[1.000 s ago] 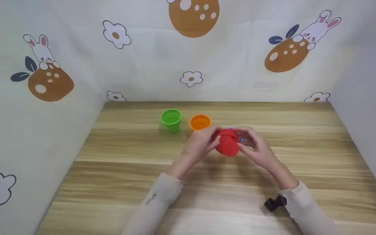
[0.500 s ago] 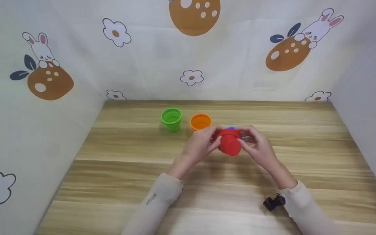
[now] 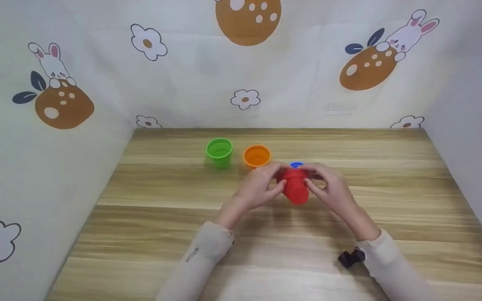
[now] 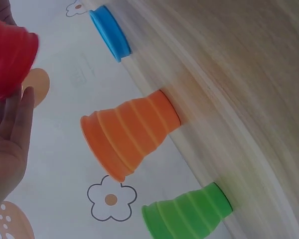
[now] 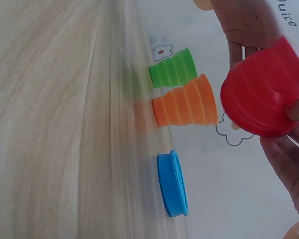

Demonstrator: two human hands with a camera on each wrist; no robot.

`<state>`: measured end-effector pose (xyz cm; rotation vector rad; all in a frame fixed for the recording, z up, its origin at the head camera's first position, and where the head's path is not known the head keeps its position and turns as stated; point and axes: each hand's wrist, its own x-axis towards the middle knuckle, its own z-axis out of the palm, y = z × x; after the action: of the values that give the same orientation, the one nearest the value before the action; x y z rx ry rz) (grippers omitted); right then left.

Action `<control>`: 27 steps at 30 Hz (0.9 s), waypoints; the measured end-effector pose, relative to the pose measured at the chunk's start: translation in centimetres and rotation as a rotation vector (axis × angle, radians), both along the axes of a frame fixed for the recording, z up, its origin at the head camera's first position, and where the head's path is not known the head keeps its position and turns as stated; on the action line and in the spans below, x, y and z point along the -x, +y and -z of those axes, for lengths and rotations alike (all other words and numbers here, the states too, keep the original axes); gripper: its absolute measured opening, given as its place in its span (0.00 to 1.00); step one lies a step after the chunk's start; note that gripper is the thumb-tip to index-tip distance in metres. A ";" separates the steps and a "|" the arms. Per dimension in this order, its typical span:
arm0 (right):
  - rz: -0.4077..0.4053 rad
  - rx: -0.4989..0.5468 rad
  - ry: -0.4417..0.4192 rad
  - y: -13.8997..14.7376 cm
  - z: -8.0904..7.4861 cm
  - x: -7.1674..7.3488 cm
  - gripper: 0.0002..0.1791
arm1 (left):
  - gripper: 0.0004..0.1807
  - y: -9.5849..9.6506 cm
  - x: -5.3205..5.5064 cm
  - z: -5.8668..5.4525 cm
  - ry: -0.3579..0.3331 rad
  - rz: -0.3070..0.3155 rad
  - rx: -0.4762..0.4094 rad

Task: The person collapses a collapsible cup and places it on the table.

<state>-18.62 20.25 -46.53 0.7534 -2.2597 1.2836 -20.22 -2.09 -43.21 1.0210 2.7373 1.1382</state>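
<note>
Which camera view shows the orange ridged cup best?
The left wrist view, because the orange ridged cup appears large, near the middle and uncovered, with all its stepped bands visible. The right wrist view also shows its side, but smaller. The head view looks down into it, while the left hand hides its lower part.

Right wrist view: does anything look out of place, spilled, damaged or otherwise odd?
One oddity: the blue piece sits low and flat, perhaps a collapsed cup, while the orange cup and green cup in its row stand tall. The red cup is tilted, but held. No spill or damage shows.
</note>
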 end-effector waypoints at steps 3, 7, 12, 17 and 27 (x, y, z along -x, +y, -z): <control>-0.039 0.015 -0.013 0.3 0.3 0.2 0.18 | 0.17 0.1 0.1 -0.2 -0.048 0.031 -0.047; -0.088 0.099 -0.155 0.7 0.7 0.3 0.21 | 0.16 -0.1 0.3 -0.1 -0.123 0.054 -0.150; -0.100 0.146 -0.285 0.6 0.8 0.2 0.19 | 0.16 -0.5 0.4 0.4 -0.194 0.072 -0.232; -0.043 0.050 -0.161 0.2 0.7 0.0 0.17 | 0.14 -0.5 0.3 0.5 -0.229 0.075 -0.190; -0.099 0.019 -0.152 0.4 0.4 0.2 0.19 | 0.12 0.3 0.3 -0.2 -0.278 0.081 -0.195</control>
<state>-18.80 20.67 -46.94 0.7942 -2.3510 1.4507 -20.54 -1.75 -43.06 0.9013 2.3880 1.4348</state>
